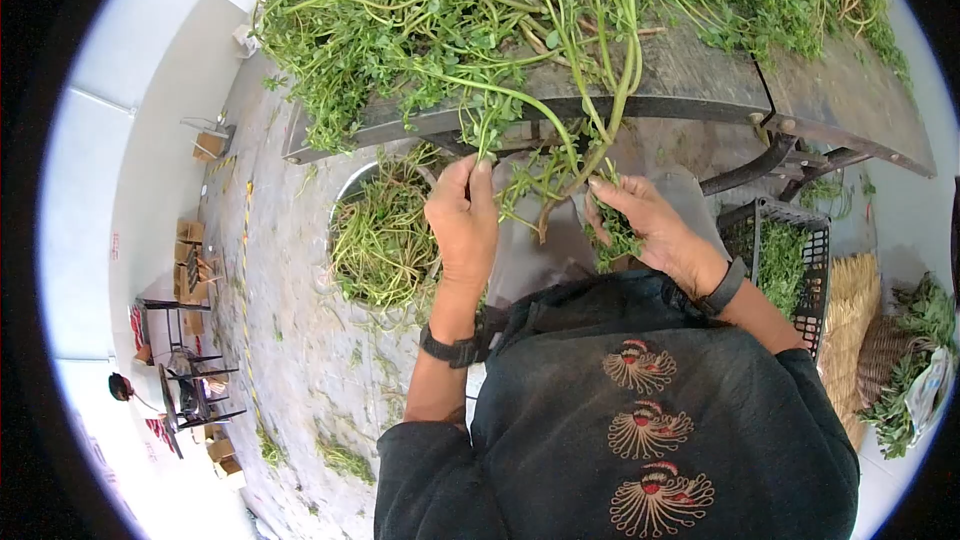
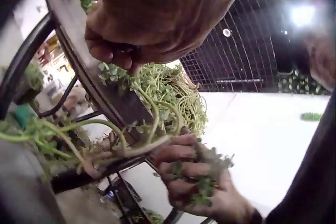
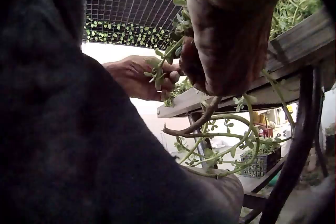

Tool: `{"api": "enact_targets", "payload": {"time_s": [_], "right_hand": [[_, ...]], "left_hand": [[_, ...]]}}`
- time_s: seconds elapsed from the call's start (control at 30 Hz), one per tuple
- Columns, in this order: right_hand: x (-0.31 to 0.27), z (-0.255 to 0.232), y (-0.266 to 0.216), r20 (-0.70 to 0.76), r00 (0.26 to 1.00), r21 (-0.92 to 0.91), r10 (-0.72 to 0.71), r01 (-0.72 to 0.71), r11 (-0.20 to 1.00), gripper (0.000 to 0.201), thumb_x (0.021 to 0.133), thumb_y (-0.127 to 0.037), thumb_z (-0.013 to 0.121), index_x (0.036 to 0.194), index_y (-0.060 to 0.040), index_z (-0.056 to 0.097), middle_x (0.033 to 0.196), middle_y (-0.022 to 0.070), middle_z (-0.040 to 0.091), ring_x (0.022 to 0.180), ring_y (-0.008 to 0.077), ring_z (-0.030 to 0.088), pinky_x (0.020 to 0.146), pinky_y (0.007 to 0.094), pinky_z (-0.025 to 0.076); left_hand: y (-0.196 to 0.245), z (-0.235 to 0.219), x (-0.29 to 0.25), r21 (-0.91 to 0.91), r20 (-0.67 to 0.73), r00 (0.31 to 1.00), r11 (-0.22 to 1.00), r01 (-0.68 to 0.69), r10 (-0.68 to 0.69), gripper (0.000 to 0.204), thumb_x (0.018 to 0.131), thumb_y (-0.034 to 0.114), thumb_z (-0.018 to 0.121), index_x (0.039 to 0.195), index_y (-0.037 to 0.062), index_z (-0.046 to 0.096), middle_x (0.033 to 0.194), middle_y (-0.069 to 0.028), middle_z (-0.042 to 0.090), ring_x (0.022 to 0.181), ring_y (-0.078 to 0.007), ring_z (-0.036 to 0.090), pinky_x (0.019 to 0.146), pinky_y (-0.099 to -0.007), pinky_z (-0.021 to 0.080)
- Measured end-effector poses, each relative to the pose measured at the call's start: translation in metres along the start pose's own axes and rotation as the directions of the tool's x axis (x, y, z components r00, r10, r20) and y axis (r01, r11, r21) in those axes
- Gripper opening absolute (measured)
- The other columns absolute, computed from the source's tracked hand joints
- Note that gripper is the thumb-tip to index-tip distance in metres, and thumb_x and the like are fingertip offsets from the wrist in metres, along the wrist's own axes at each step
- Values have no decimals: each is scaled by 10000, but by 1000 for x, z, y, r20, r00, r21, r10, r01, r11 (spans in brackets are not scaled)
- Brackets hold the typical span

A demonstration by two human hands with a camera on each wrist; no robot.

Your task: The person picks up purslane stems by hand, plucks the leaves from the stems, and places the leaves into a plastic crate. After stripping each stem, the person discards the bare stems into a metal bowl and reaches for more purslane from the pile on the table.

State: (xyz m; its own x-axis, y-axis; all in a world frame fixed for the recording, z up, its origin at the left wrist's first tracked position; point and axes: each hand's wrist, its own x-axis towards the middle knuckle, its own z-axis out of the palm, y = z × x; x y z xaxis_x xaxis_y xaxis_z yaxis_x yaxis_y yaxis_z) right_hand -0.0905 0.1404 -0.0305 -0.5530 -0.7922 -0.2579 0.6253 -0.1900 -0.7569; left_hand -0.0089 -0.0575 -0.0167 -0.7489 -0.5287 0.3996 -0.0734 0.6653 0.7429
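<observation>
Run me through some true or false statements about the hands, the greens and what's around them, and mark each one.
Greens are heaped on the table. True.
The left hand is empty. False: it pinches a sprig.
The right hand holds leafy stalks. True.
The tub is empty. False: it is full of stems.
Both wrists wear black bands. True.
The crate is at the person's left. False: it is at their right.

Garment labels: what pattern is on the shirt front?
Three tan-and-red fan motifs on dark cloth; head view shows them best.
</observation>
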Motion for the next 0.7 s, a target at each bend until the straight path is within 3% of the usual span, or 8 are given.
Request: {"api": "enact_targets", "payload": {"time_s": [0.07,0.17,0.23,0.3,0.4,0.47,0.57,0.7], "right_hand": [[-4,9,-8,1,1000,-90,-7,7,996,221,912,-228,535,831,-27,580,741,36,581,593,91,538,509,222,429],[-3,19,-6,-41,995,-192,-91,81,978,193,899,-204,560,890,-16,602,768,28,592,626,80,539,525,228,437],[-1,13,-2,-5,996,-228,-90,87,970,196,887,-202,581,913,-11,613,793,15,600,692,63,525,606,214,416],[1,8,2,33,995,-266,-90,96,959,205,875,-201,602,936,-6,625,817,1,608,758,46,511,688,200,395],[-2,7,5,54,987,-285,-149,158,945,204,875,-206,602,913,-8,634,810,-5,593,726,42,497,646,197,388],[-15,13,-3,-146,951,-300,-273,220,928,220,872,-228,610,917,-14,635,765,-26,553,687,40,479,603,197,382],[-14,0,-14,-214,916,-211,-340,296,931,250,870,-259,615,920,-14,633,729,-41,515,645,39,454,574,198,372],[-19,-7,-29,-123,879,-235,-461,426,874,281,921,-253,528,1016,-5,619,677,-24,534,548,39,453,489,201,355]], "left_hand": [[9,-3,-18,-402,122,969,882,246,-214,219,918,176,530,857,-17,613,708,14,575,610,-57,470,569,-213,394],[19,-5,-40,-537,236,939,771,342,-251,221,915,175,537,860,-23,616,706,-7,581,622,-70,476,582,-216,398],[28,-8,-51,-506,251,925,776,376,-285,223,919,183,534,886,-20,620,727,-23,594,649,-76,494,605,-216,408],[29,-8,-58,-506,307,929,792,342,-206,231,924,189,526,922,-18,627,747,-31,606,663,-81,509,622,-217,416],[25,-4,-61,-541,358,918,763,354,-172,222,923,179,528,953,-17,629,757,-36,619,675,-77,533,625,-213,431],[28,-8,-63,-534,406,887,730,427,-222,213,919,164,534,964,-17,637,743,-36,627,677,-77,559,620,-207,443],[25,-9,-64,-568,427,885,706,424,-187,212,917,165,537,946,-16,641,734,-32,625,673,-75,554,623,-208,442],[23,-8,-65,-586,472,868,681,438,-152,211,914,166,541,939,-17,644,725,-30,620,671,-75,550,627,-210,443]]}}
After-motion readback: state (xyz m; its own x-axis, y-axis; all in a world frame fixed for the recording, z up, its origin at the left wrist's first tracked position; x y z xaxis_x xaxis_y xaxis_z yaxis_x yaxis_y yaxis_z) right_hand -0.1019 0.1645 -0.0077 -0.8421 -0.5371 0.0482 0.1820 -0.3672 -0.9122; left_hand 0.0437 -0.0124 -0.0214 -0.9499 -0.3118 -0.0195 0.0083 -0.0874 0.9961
